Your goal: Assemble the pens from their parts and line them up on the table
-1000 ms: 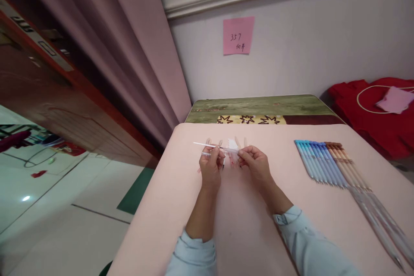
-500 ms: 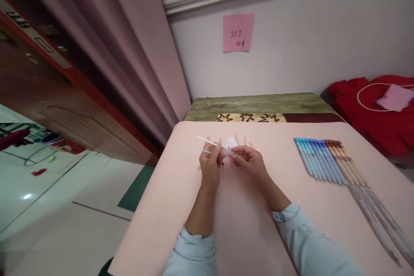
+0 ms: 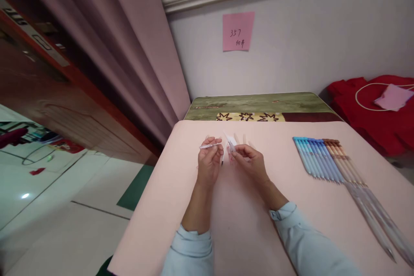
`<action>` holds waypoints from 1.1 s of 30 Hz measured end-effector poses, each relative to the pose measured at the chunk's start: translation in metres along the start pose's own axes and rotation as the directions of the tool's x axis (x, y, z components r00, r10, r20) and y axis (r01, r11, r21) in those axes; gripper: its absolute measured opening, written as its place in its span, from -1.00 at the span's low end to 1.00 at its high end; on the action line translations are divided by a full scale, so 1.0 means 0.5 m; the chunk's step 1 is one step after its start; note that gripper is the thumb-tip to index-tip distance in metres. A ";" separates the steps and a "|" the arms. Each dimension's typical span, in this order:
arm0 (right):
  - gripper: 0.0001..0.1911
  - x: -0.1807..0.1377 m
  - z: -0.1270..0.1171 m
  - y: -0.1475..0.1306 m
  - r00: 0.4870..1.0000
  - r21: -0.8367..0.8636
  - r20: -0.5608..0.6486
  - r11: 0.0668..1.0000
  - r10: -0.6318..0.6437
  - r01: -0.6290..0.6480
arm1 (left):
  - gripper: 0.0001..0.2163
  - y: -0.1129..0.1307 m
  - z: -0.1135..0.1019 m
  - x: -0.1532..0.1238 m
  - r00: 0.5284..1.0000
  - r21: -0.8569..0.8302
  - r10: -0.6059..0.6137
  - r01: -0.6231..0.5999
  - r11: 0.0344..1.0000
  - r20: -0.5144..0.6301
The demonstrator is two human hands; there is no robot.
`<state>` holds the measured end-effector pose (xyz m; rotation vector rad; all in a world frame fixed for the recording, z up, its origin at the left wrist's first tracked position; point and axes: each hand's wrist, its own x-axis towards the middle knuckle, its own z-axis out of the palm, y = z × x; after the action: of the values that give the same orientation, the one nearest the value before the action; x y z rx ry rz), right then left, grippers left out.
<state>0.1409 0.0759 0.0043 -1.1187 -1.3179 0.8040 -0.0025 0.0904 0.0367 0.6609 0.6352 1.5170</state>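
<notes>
My left hand [image 3: 208, 166] is closed with a slim translucent pen part [image 3: 207, 146] lying across its fingers. My right hand [image 3: 252, 161] pinches a clear pen barrel [image 3: 230, 145], tilted up and to the left, with a thin white tip at its upper end. Between the hands is a thin white refill [image 3: 224, 154] with a dark tip; whether a finger touches it I cannot tell. Behind the hands, pale pen parts [image 3: 245, 139] and a white piece with a jagged edge lie on the table, partly covered by my fingers.
On the right of the pink table [image 3: 246, 233] lies a row of blue and brown-topped pens [image 3: 318, 159]. Long grey-clear pen pieces [image 3: 371, 220] stretch from it toward the front edge. A red cloth [image 3: 362, 108] is beyond the right side; a curtain [image 3: 136, 43] hangs at left.
My hands have moved apart slightly. The white stick that crossed my left fingers toward the right hand is gone from there; the barrel in my right hand now points upward.
</notes>
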 end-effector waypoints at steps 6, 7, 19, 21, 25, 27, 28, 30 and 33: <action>-0.81 -0.005 -0.006 -0.006 0.996 -0.104 0.026 0.991 -0.082 0.084 | -0.80 -0.002 -0.011 0.010 0.990 -0.078 -0.005 -0.006 0.997 -0.143; -0.83 -0.005 -0.008 -0.006 0.993 -0.130 0.033 0.985 -0.113 0.116 | -0.81 -0.001 -0.013 0.011 0.987 -0.091 0.000 -0.015 0.996 -0.161; -0.89 -0.010 -0.008 -0.004 0.979 -0.271 0.115 0.943 -0.166 0.192 | -0.72 -0.001 -0.017 0.013 0.963 -0.026 0.066 -0.075 0.997 -0.260; -0.89 -0.010 -0.008 -0.007 0.979 -0.278 0.117 0.941 -0.167 0.194 | -0.70 -0.002 -0.017 0.012 0.962 -0.002 0.073 -0.076 0.997 -0.264; -0.88 -0.010 -0.007 -0.009 0.977 -0.265 0.115 0.942 -0.181 0.205 | -0.66 -0.004 -0.015 0.010 0.965 0.026 0.062 -0.058 0.998 -0.254; -0.84 -0.010 -0.005 -0.007 0.980 -0.249 0.091 0.949 -0.176 0.193 | -0.65 -0.004 -0.015 0.009 0.967 0.040 0.050 -0.042 0.998 -0.248; -0.81 -0.010 -0.004 -0.006 0.984 -0.236 0.071 0.955 -0.166 0.178 | -0.64 -0.005 -0.015 0.009 0.968 0.047 0.047 -0.036 0.998 -0.246; -0.78 -0.009 -0.001 -0.005 0.990 -0.200 0.020 0.970 -0.140 0.141 | -0.64 -0.005 -0.016 0.010 0.968 0.060 0.045 -0.031 0.998 -0.246; -0.84 -0.007 0.002 -0.008 0.992 -0.143 -0.035 0.983 -0.119 0.112 | -0.64 -0.007 -0.016 0.010 0.971 0.074 0.040 -0.023 0.997 -0.237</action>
<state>0.1390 0.0715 0.0067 -1.1522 -1.4065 0.6058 -0.0060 0.0956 0.0288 0.5479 0.8683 1.6235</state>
